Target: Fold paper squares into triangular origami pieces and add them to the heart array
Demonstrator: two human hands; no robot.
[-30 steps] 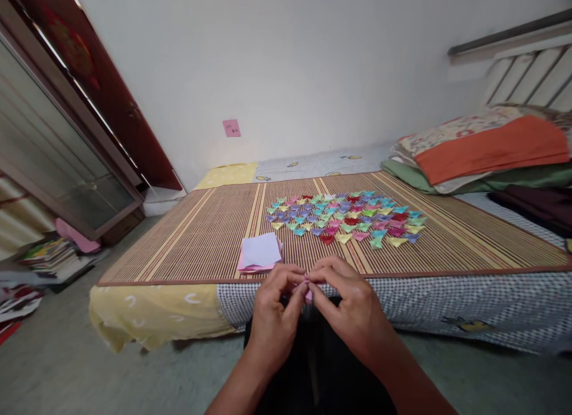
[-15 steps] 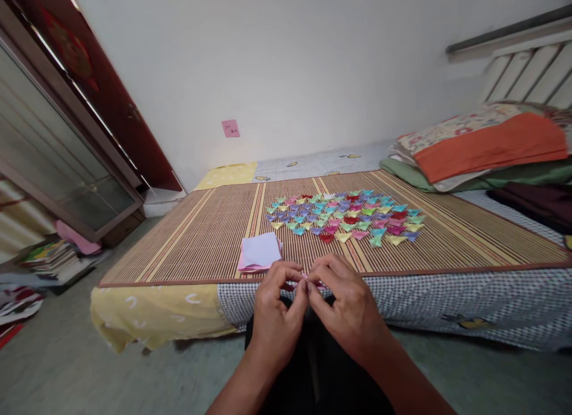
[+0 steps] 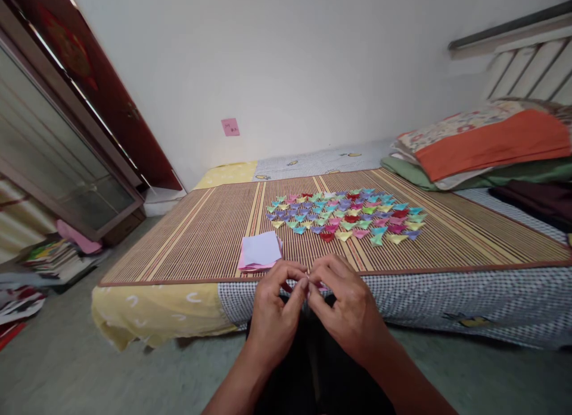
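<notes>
My left hand (image 3: 277, 305) and my right hand (image 3: 343, 299) meet just off the bed's front edge, above my lap. Thumbs and fingertips of both pinch a small pink piece of folded paper (image 3: 322, 287), mostly covered by the fingers. Just beyond my left hand lies a stack of square paper sheets (image 3: 261, 250), pale lilac on top with pink below. Farther back, rows of small folded paper shapes (image 3: 344, 218) in many colours spread over the striped mat (image 3: 210, 236).
Folded bedding with an orange band (image 3: 496, 144) is piled at the right, beside a dark cloth (image 3: 534, 203). A pink note (image 3: 230, 127) sticks to the wall. Books (image 3: 51, 257) are stacked on the left, below a glass-panelled door (image 3: 67, 141).
My left thumb has shifted slightly up over the fold, and less pink shows on the left side. Both hands keep their pinch in nearly the same place.
</notes>
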